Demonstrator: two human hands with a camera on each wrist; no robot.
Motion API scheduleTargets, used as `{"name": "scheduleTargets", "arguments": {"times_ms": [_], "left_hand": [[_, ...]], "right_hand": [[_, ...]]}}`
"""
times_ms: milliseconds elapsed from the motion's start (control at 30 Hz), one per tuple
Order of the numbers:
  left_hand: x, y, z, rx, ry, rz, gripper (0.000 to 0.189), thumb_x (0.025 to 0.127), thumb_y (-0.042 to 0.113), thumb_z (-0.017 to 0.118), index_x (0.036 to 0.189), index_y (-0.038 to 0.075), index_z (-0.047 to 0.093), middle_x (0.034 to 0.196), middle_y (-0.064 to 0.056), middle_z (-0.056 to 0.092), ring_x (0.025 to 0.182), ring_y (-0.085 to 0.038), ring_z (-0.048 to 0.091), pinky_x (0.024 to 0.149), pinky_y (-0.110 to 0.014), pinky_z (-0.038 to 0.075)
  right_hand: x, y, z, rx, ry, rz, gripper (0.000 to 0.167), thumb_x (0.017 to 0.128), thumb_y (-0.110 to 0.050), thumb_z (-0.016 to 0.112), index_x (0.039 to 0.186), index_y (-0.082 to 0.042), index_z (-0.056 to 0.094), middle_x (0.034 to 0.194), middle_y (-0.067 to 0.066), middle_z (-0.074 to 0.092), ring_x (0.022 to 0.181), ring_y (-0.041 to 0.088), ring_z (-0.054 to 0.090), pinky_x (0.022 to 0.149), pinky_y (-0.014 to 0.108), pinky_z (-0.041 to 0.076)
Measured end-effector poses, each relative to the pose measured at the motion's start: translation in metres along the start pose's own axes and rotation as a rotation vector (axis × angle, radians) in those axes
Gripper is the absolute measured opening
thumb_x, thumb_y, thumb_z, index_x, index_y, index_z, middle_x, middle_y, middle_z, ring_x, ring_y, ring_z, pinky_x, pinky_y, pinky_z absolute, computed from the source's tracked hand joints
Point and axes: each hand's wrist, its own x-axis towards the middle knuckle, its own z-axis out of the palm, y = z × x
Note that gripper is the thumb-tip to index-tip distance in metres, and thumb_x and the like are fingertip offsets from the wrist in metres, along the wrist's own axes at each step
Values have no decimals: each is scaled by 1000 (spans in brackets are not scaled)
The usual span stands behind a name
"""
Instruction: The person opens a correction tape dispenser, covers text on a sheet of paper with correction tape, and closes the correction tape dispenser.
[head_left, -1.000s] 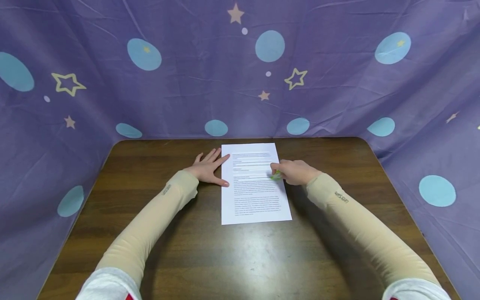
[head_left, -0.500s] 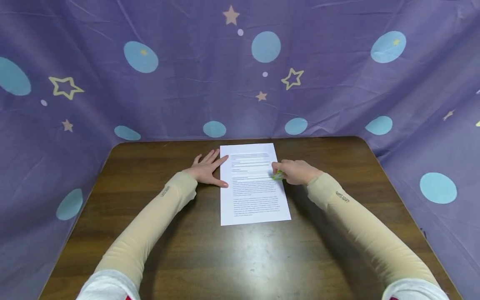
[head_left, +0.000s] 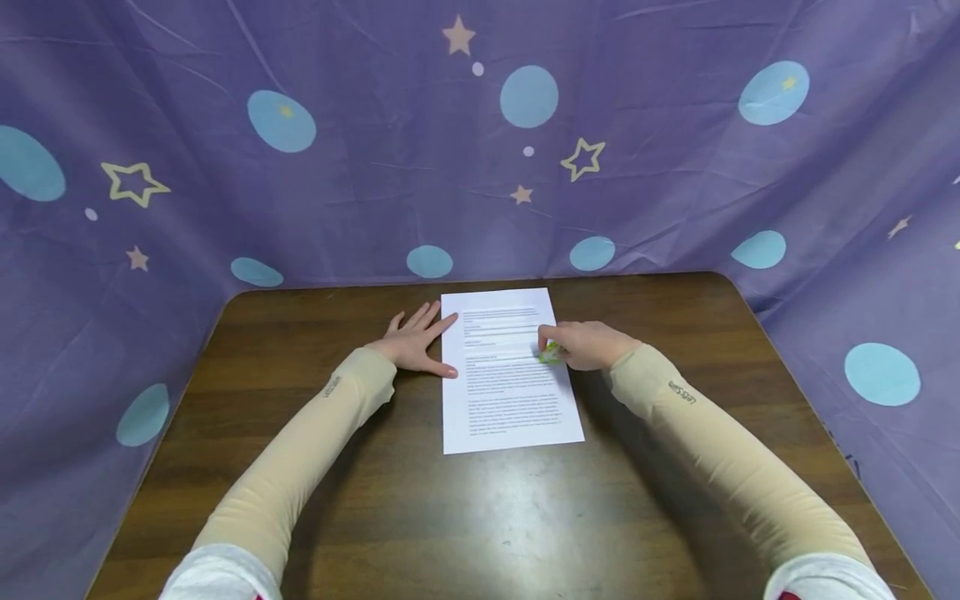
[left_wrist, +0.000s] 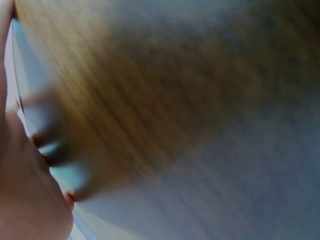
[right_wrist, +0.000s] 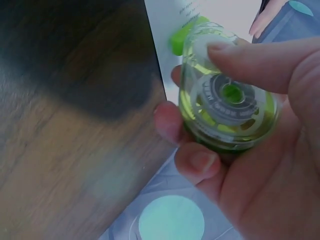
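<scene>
A printed sheet of paper (head_left: 517, 412) lies flat on the wooden table, with lines of small text and some blank white bands among them. My left hand (head_left: 412, 343) is spread at the paper's left edge, its thumb and a finger resting on the margin. At the right side, my right hand (head_left: 588, 343) grips a clear and green correction tape (right_wrist: 227, 107) between thumb and curled fingers. The right wrist view shows its round reel and bright green tip end over the paper. Whether the tip touches the sheet cannot be told.
The brown wooden table (head_left: 360, 508) extends around the sheet on all sides. A purple curtain (head_left: 337, 200) with stars and blue ovals hangs behind and at both sides of the table.
My right hand with the correction tape shifts slightly right, then back left over the paper's text. The left hand stays at the left edge. The head view tilts slightly.
</scene>
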Motion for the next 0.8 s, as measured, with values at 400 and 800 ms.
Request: {"name": "scheduleTargets", "arguments": {"times_ms": [400, 800], "left_hand": [[3, -3, 2, 11, 1, -7, 129, 72, 90, 66, 169, 34, 3, 174, -7, -17, 160, -29, -14, 121, -68, -6], [4, -5, 1, 21, 0, -17, 126, 74, 88, 67, 169, 35, 3, 174, -6, -18, 160, -28, -15, 121, -66, -6]], "right_hand": [[18, -20, 6, 19, 60, -110, 27, 97, 2, 63, 116, -18, 62, 96, 4, 67, 72, 17, 54, 68, 38, 51], [40, -38, 14, -1, 79, -175, 29, 96, 1, 65, 118, -18, 63, 96, 5, 69, 72, 16, 53, 68, 36, 51]]}}
